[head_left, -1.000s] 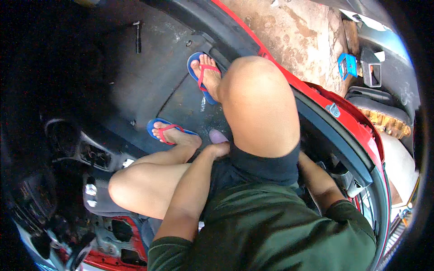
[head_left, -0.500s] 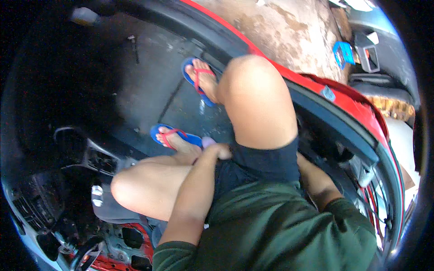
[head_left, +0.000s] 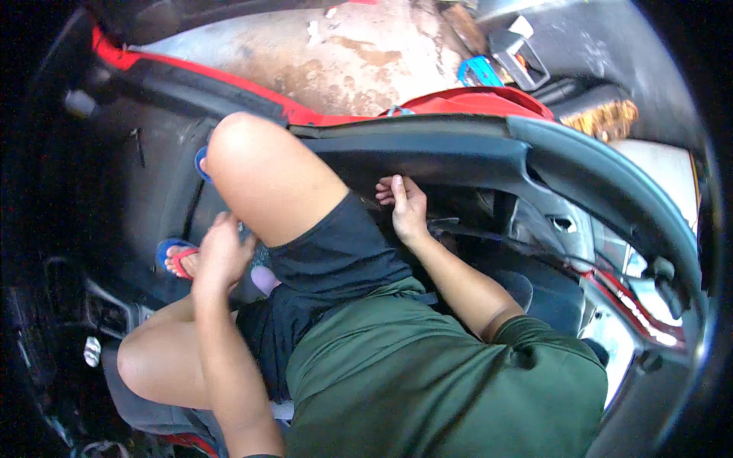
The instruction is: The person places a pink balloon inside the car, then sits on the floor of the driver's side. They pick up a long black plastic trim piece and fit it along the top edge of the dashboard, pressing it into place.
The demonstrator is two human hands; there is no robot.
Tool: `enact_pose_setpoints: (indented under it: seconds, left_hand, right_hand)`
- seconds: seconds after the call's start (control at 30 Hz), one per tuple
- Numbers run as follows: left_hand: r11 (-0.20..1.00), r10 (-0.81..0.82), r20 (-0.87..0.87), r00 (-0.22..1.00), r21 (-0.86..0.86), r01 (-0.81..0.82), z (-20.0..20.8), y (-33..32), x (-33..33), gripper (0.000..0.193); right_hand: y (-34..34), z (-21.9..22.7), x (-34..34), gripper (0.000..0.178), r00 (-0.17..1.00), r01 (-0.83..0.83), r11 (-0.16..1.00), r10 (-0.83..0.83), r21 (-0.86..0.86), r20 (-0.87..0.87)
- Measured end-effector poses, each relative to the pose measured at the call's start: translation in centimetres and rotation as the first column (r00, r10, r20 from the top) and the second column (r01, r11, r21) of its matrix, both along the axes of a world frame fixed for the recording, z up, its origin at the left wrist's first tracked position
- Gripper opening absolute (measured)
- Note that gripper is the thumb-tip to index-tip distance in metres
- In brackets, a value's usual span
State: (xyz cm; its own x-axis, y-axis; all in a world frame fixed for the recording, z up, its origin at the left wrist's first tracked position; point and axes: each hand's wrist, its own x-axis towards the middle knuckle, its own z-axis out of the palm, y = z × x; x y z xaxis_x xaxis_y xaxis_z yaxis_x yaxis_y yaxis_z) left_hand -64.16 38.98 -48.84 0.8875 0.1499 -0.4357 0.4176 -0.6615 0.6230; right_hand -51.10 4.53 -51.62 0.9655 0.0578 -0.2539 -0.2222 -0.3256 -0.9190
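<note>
My left hand (head_left: 224, 252) is between my bent legs, beside the right knee, its back toward me and its fingers curled. What those fingers hold, if anything, is hidden. Close behind it a rounded lavender thing (head_left: 265, 280) shows beside my black shorts; its kind I cannot make out. To the right of my thigh, my right hand (head_left: 405, 204) is raised at the lower edge of a long dark trim panel (head_left: 443, 156). Its fingers bend loosely, the thumb stands apart, and no object shows in it. Whether it touches the panel I cannot tell.
I sit in a stripped car interior with a dark floor (head_left: 164, 202). A red body sill (head_left: 221, 80) runs along the far side. Outside lie a blue plastic piece (head_left: 479, 72), a grey frame (head_left: 521, 65) and stained concrete (head_left: 359, 57). Loose wiring (head_left: 496, 238) hangs at right.
My right hand has come up from beside my thigh to the trim panel. My left hand has moved forward from my shorts toward the knee. The view has turned to the right.
</note>
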Motion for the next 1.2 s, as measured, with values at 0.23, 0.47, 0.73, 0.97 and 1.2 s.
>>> enact_pose_setpoints:
  seconds: [0.23, 0.47, 0.73, 0.97, 1.2]
  left_hand:
    - [0.957, 0.261, 0.005, 0.965, 0.131, -0.260, -0.3, 5.9, -1.9, 0.038]
    - [0.978, 0.211, 0.316, 0.925, -0.077, -0.196, 0.4, 3.6, 2.5, 0.034]
    - [0.992, 0.100, 0.374, 0.922, -0.110, -0.063, 0.1, 2.3, 7.1, 0.036]
    - [0.995, 0.017, 0.383, 0.924, -0.100, 0.023, -2.7, 0.5, 10.7, 0.037]
    - [0.991, 0.073, 0.357, 0.931, -0.127, -0.029, -4.8, 1.9, 10.7, 0.037]
  right_hand:
    - [-0.9, 5.2, 0.2, 0.031, 0.895, 0.265, 0.951, -0.304, 0.159, 0.326]
    - [-8.7, 13.8, -1.1, 0.024, 0.598, 0.566, 0.823, -0.455, 0.054, 0.660]
    - [-15.2, 29.4, -10.8, 0.047, 0.673, -0.657, 0.738, 0.667, 0.155, -0.319]
    - [-26.0, 26.8, -5.6, 0.036, 0.910, 0.291, 0.564, 0.085, -0.773, 0.405]
    - [-26.7, 21.6, -0.5, 0.042, 0.751, 0.461, 0.426, 0.279, -0.778, 0.598]
